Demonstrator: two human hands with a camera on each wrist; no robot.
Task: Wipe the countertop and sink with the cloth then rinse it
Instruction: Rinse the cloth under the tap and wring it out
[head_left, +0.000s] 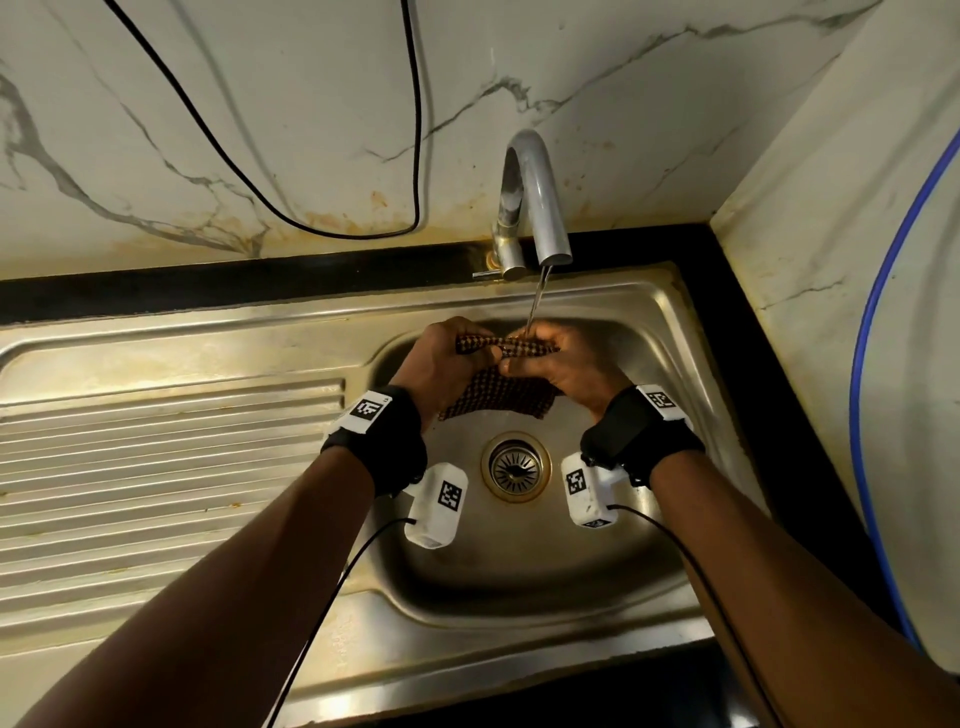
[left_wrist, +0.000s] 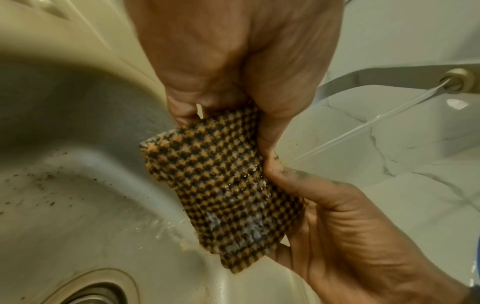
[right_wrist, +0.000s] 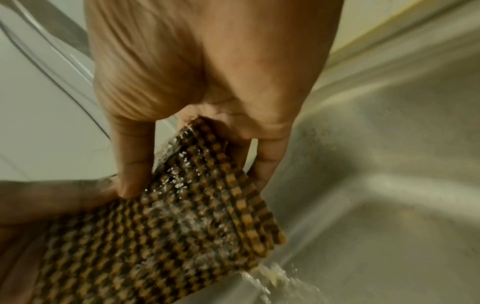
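Note:
Both hands hold a brown-and-black checked cloth (head_left: 498, 397) over the steel sink basin (head_left: 649, 364), under the running tap (head_left: 535, 192). My left hand (head_left: 447, 358) grips the cloth's upper left edge. My right hand (head_left: 561, 364) grips its upper right edge. The thin water stream (head_left: 535, 306) lands on the cloth's top fold between the two hands. In the left wrist view the cloth (left_wrist: 223, 176) hangs from the curled left hand (left_wrist: 233, 61), wet and glistening. In the right wrist view the cloth (right_wrist: 168, 222) is soaked, with water running off its lower corner.
The drain (head_left: 514, 467) lies below the hanging cloth. A ribbed steel draining board (head_left: 156, 467) stretches to the left. A black cable (head_left: 322, 228) loops on the marble wall. A white appliance with a blue line (head_left: 909, 364) stands at the right. Dark specks dot the basin (left_wrist: 39, 185).

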